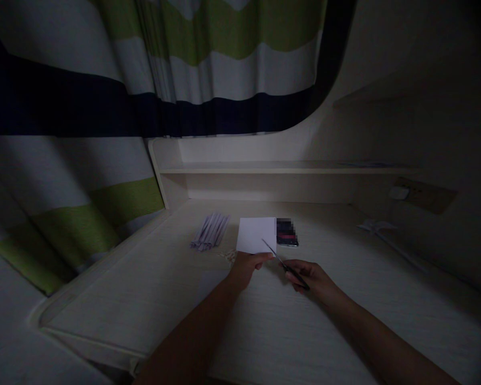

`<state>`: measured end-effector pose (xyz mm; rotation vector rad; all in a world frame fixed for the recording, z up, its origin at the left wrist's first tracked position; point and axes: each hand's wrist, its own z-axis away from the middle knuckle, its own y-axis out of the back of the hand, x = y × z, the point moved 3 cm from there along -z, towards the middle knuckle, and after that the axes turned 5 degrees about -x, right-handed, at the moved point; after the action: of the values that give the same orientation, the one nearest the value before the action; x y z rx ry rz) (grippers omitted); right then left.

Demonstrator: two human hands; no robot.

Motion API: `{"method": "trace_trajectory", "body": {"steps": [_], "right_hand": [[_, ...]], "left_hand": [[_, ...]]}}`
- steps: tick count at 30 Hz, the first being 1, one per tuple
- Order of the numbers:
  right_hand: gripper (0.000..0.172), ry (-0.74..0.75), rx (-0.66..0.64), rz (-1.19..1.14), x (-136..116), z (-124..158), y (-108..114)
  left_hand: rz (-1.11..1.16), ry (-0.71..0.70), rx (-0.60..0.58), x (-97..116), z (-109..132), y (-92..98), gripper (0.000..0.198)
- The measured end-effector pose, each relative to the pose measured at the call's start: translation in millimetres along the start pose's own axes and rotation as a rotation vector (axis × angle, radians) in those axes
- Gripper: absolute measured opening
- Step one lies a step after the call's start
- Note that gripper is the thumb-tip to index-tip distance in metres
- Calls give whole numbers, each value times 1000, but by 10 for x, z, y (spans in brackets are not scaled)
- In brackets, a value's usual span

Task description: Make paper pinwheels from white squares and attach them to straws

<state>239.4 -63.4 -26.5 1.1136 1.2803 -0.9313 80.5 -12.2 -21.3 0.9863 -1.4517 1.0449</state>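
My left hand (pixel 246 267) is closed on the lower edge of a white sheet of paper (pixel 256 232), holding it up above the pale desk (pixel 264 321). My right hand (pixel 310 278) grips a pair of scissors (pixel 282 262) by the dark handles. The blades point up and left and reach the sheet's lower right edge. The light is dim, so I cannot tell how far apart the blades are.
A bundle of thin paper strips (pixel 210 231) lies left of the sheet, with small scraps (pixel 226 254) by it. A dark phone-like object (pixel 286 232) lies right of the sheet. Behind are a low shelf (pixel 272 168), a striped curtain (pixel 104 107) and a wall socket (pixel 401 191).
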Motion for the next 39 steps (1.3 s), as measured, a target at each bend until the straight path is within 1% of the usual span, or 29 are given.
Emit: {"method": "trace_trajectory", "body": {"steps": [5,10,12,18,20,22,24,26,29,33,39], "right_hand": [[42,14,-12,-42,-9,6,-16],[40,5,-16,-44,10,-5,-9],[39,7,-11,-55,31,-15,1],[40,7,17,-61,18,-10,-3],[40,5,35,-58,-6,-1,-11],[39,7,42,-48,-26,6,-18],[38,9,42,-37,-34,8,-22],[37,6,46,-39,-25,5,-20],[38,2,49,-57,18,-9,-8],[36,16,33,-64,64,-24,0],[35,17,20,-81,24,-7,-14]], "left_hand": [[-66,-43,-3,68,41,-16,43],[-92,-7,-22,104,65,-31,47],[-95,-3,-23,111,69,-30,46],[-44,-63,-83,79,53,-49,39],[27,-48,-51,59,31,-46,37],[134,-34,24,62,11,-34,32],[238,-51,100,96,1,-22,29],[296,-82,133,143,3,-17,30],[311,-89,135,175,13,-12,30],[319,-83,142,149,14,-1,30],[335,-72,152,186,35,-10,31]]}}
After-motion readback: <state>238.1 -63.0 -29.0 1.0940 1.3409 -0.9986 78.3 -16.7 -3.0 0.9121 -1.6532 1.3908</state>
